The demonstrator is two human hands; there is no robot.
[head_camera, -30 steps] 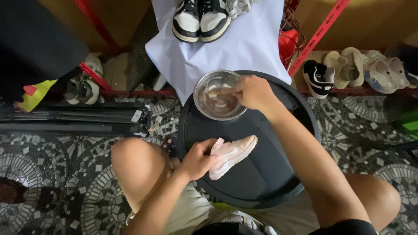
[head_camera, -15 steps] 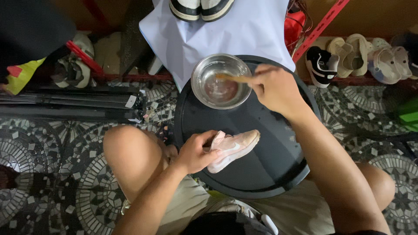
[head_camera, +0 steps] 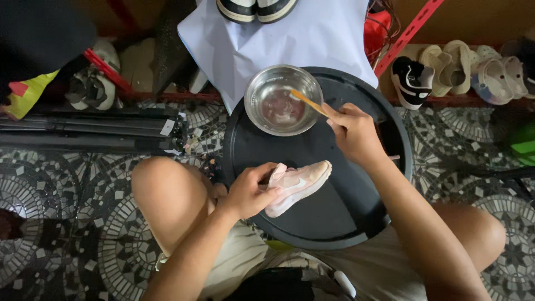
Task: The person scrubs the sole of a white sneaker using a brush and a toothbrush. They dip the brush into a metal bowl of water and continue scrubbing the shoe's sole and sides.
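My left hand [head_camera: 249, 191] covers the heel end of the pink sneaker [head_camera: 298, 184], so I can't see how my fingers sit under it. My right hand [head_camera: 352, 132] hides the back of the thin wooden handle [head_camera: 308, 102], and its tip is lost in the glare inside the steel bowl [head_camera: 283, 100], too small to tell what it is. The black-and-white shoes [head_camera: 256, 8] on the white sheet [head_camera: 278, 42] are cut off by the top edge. My right forearm hides part of the round black tray [head_camera: 312, 223], and my knees hide its near rim.
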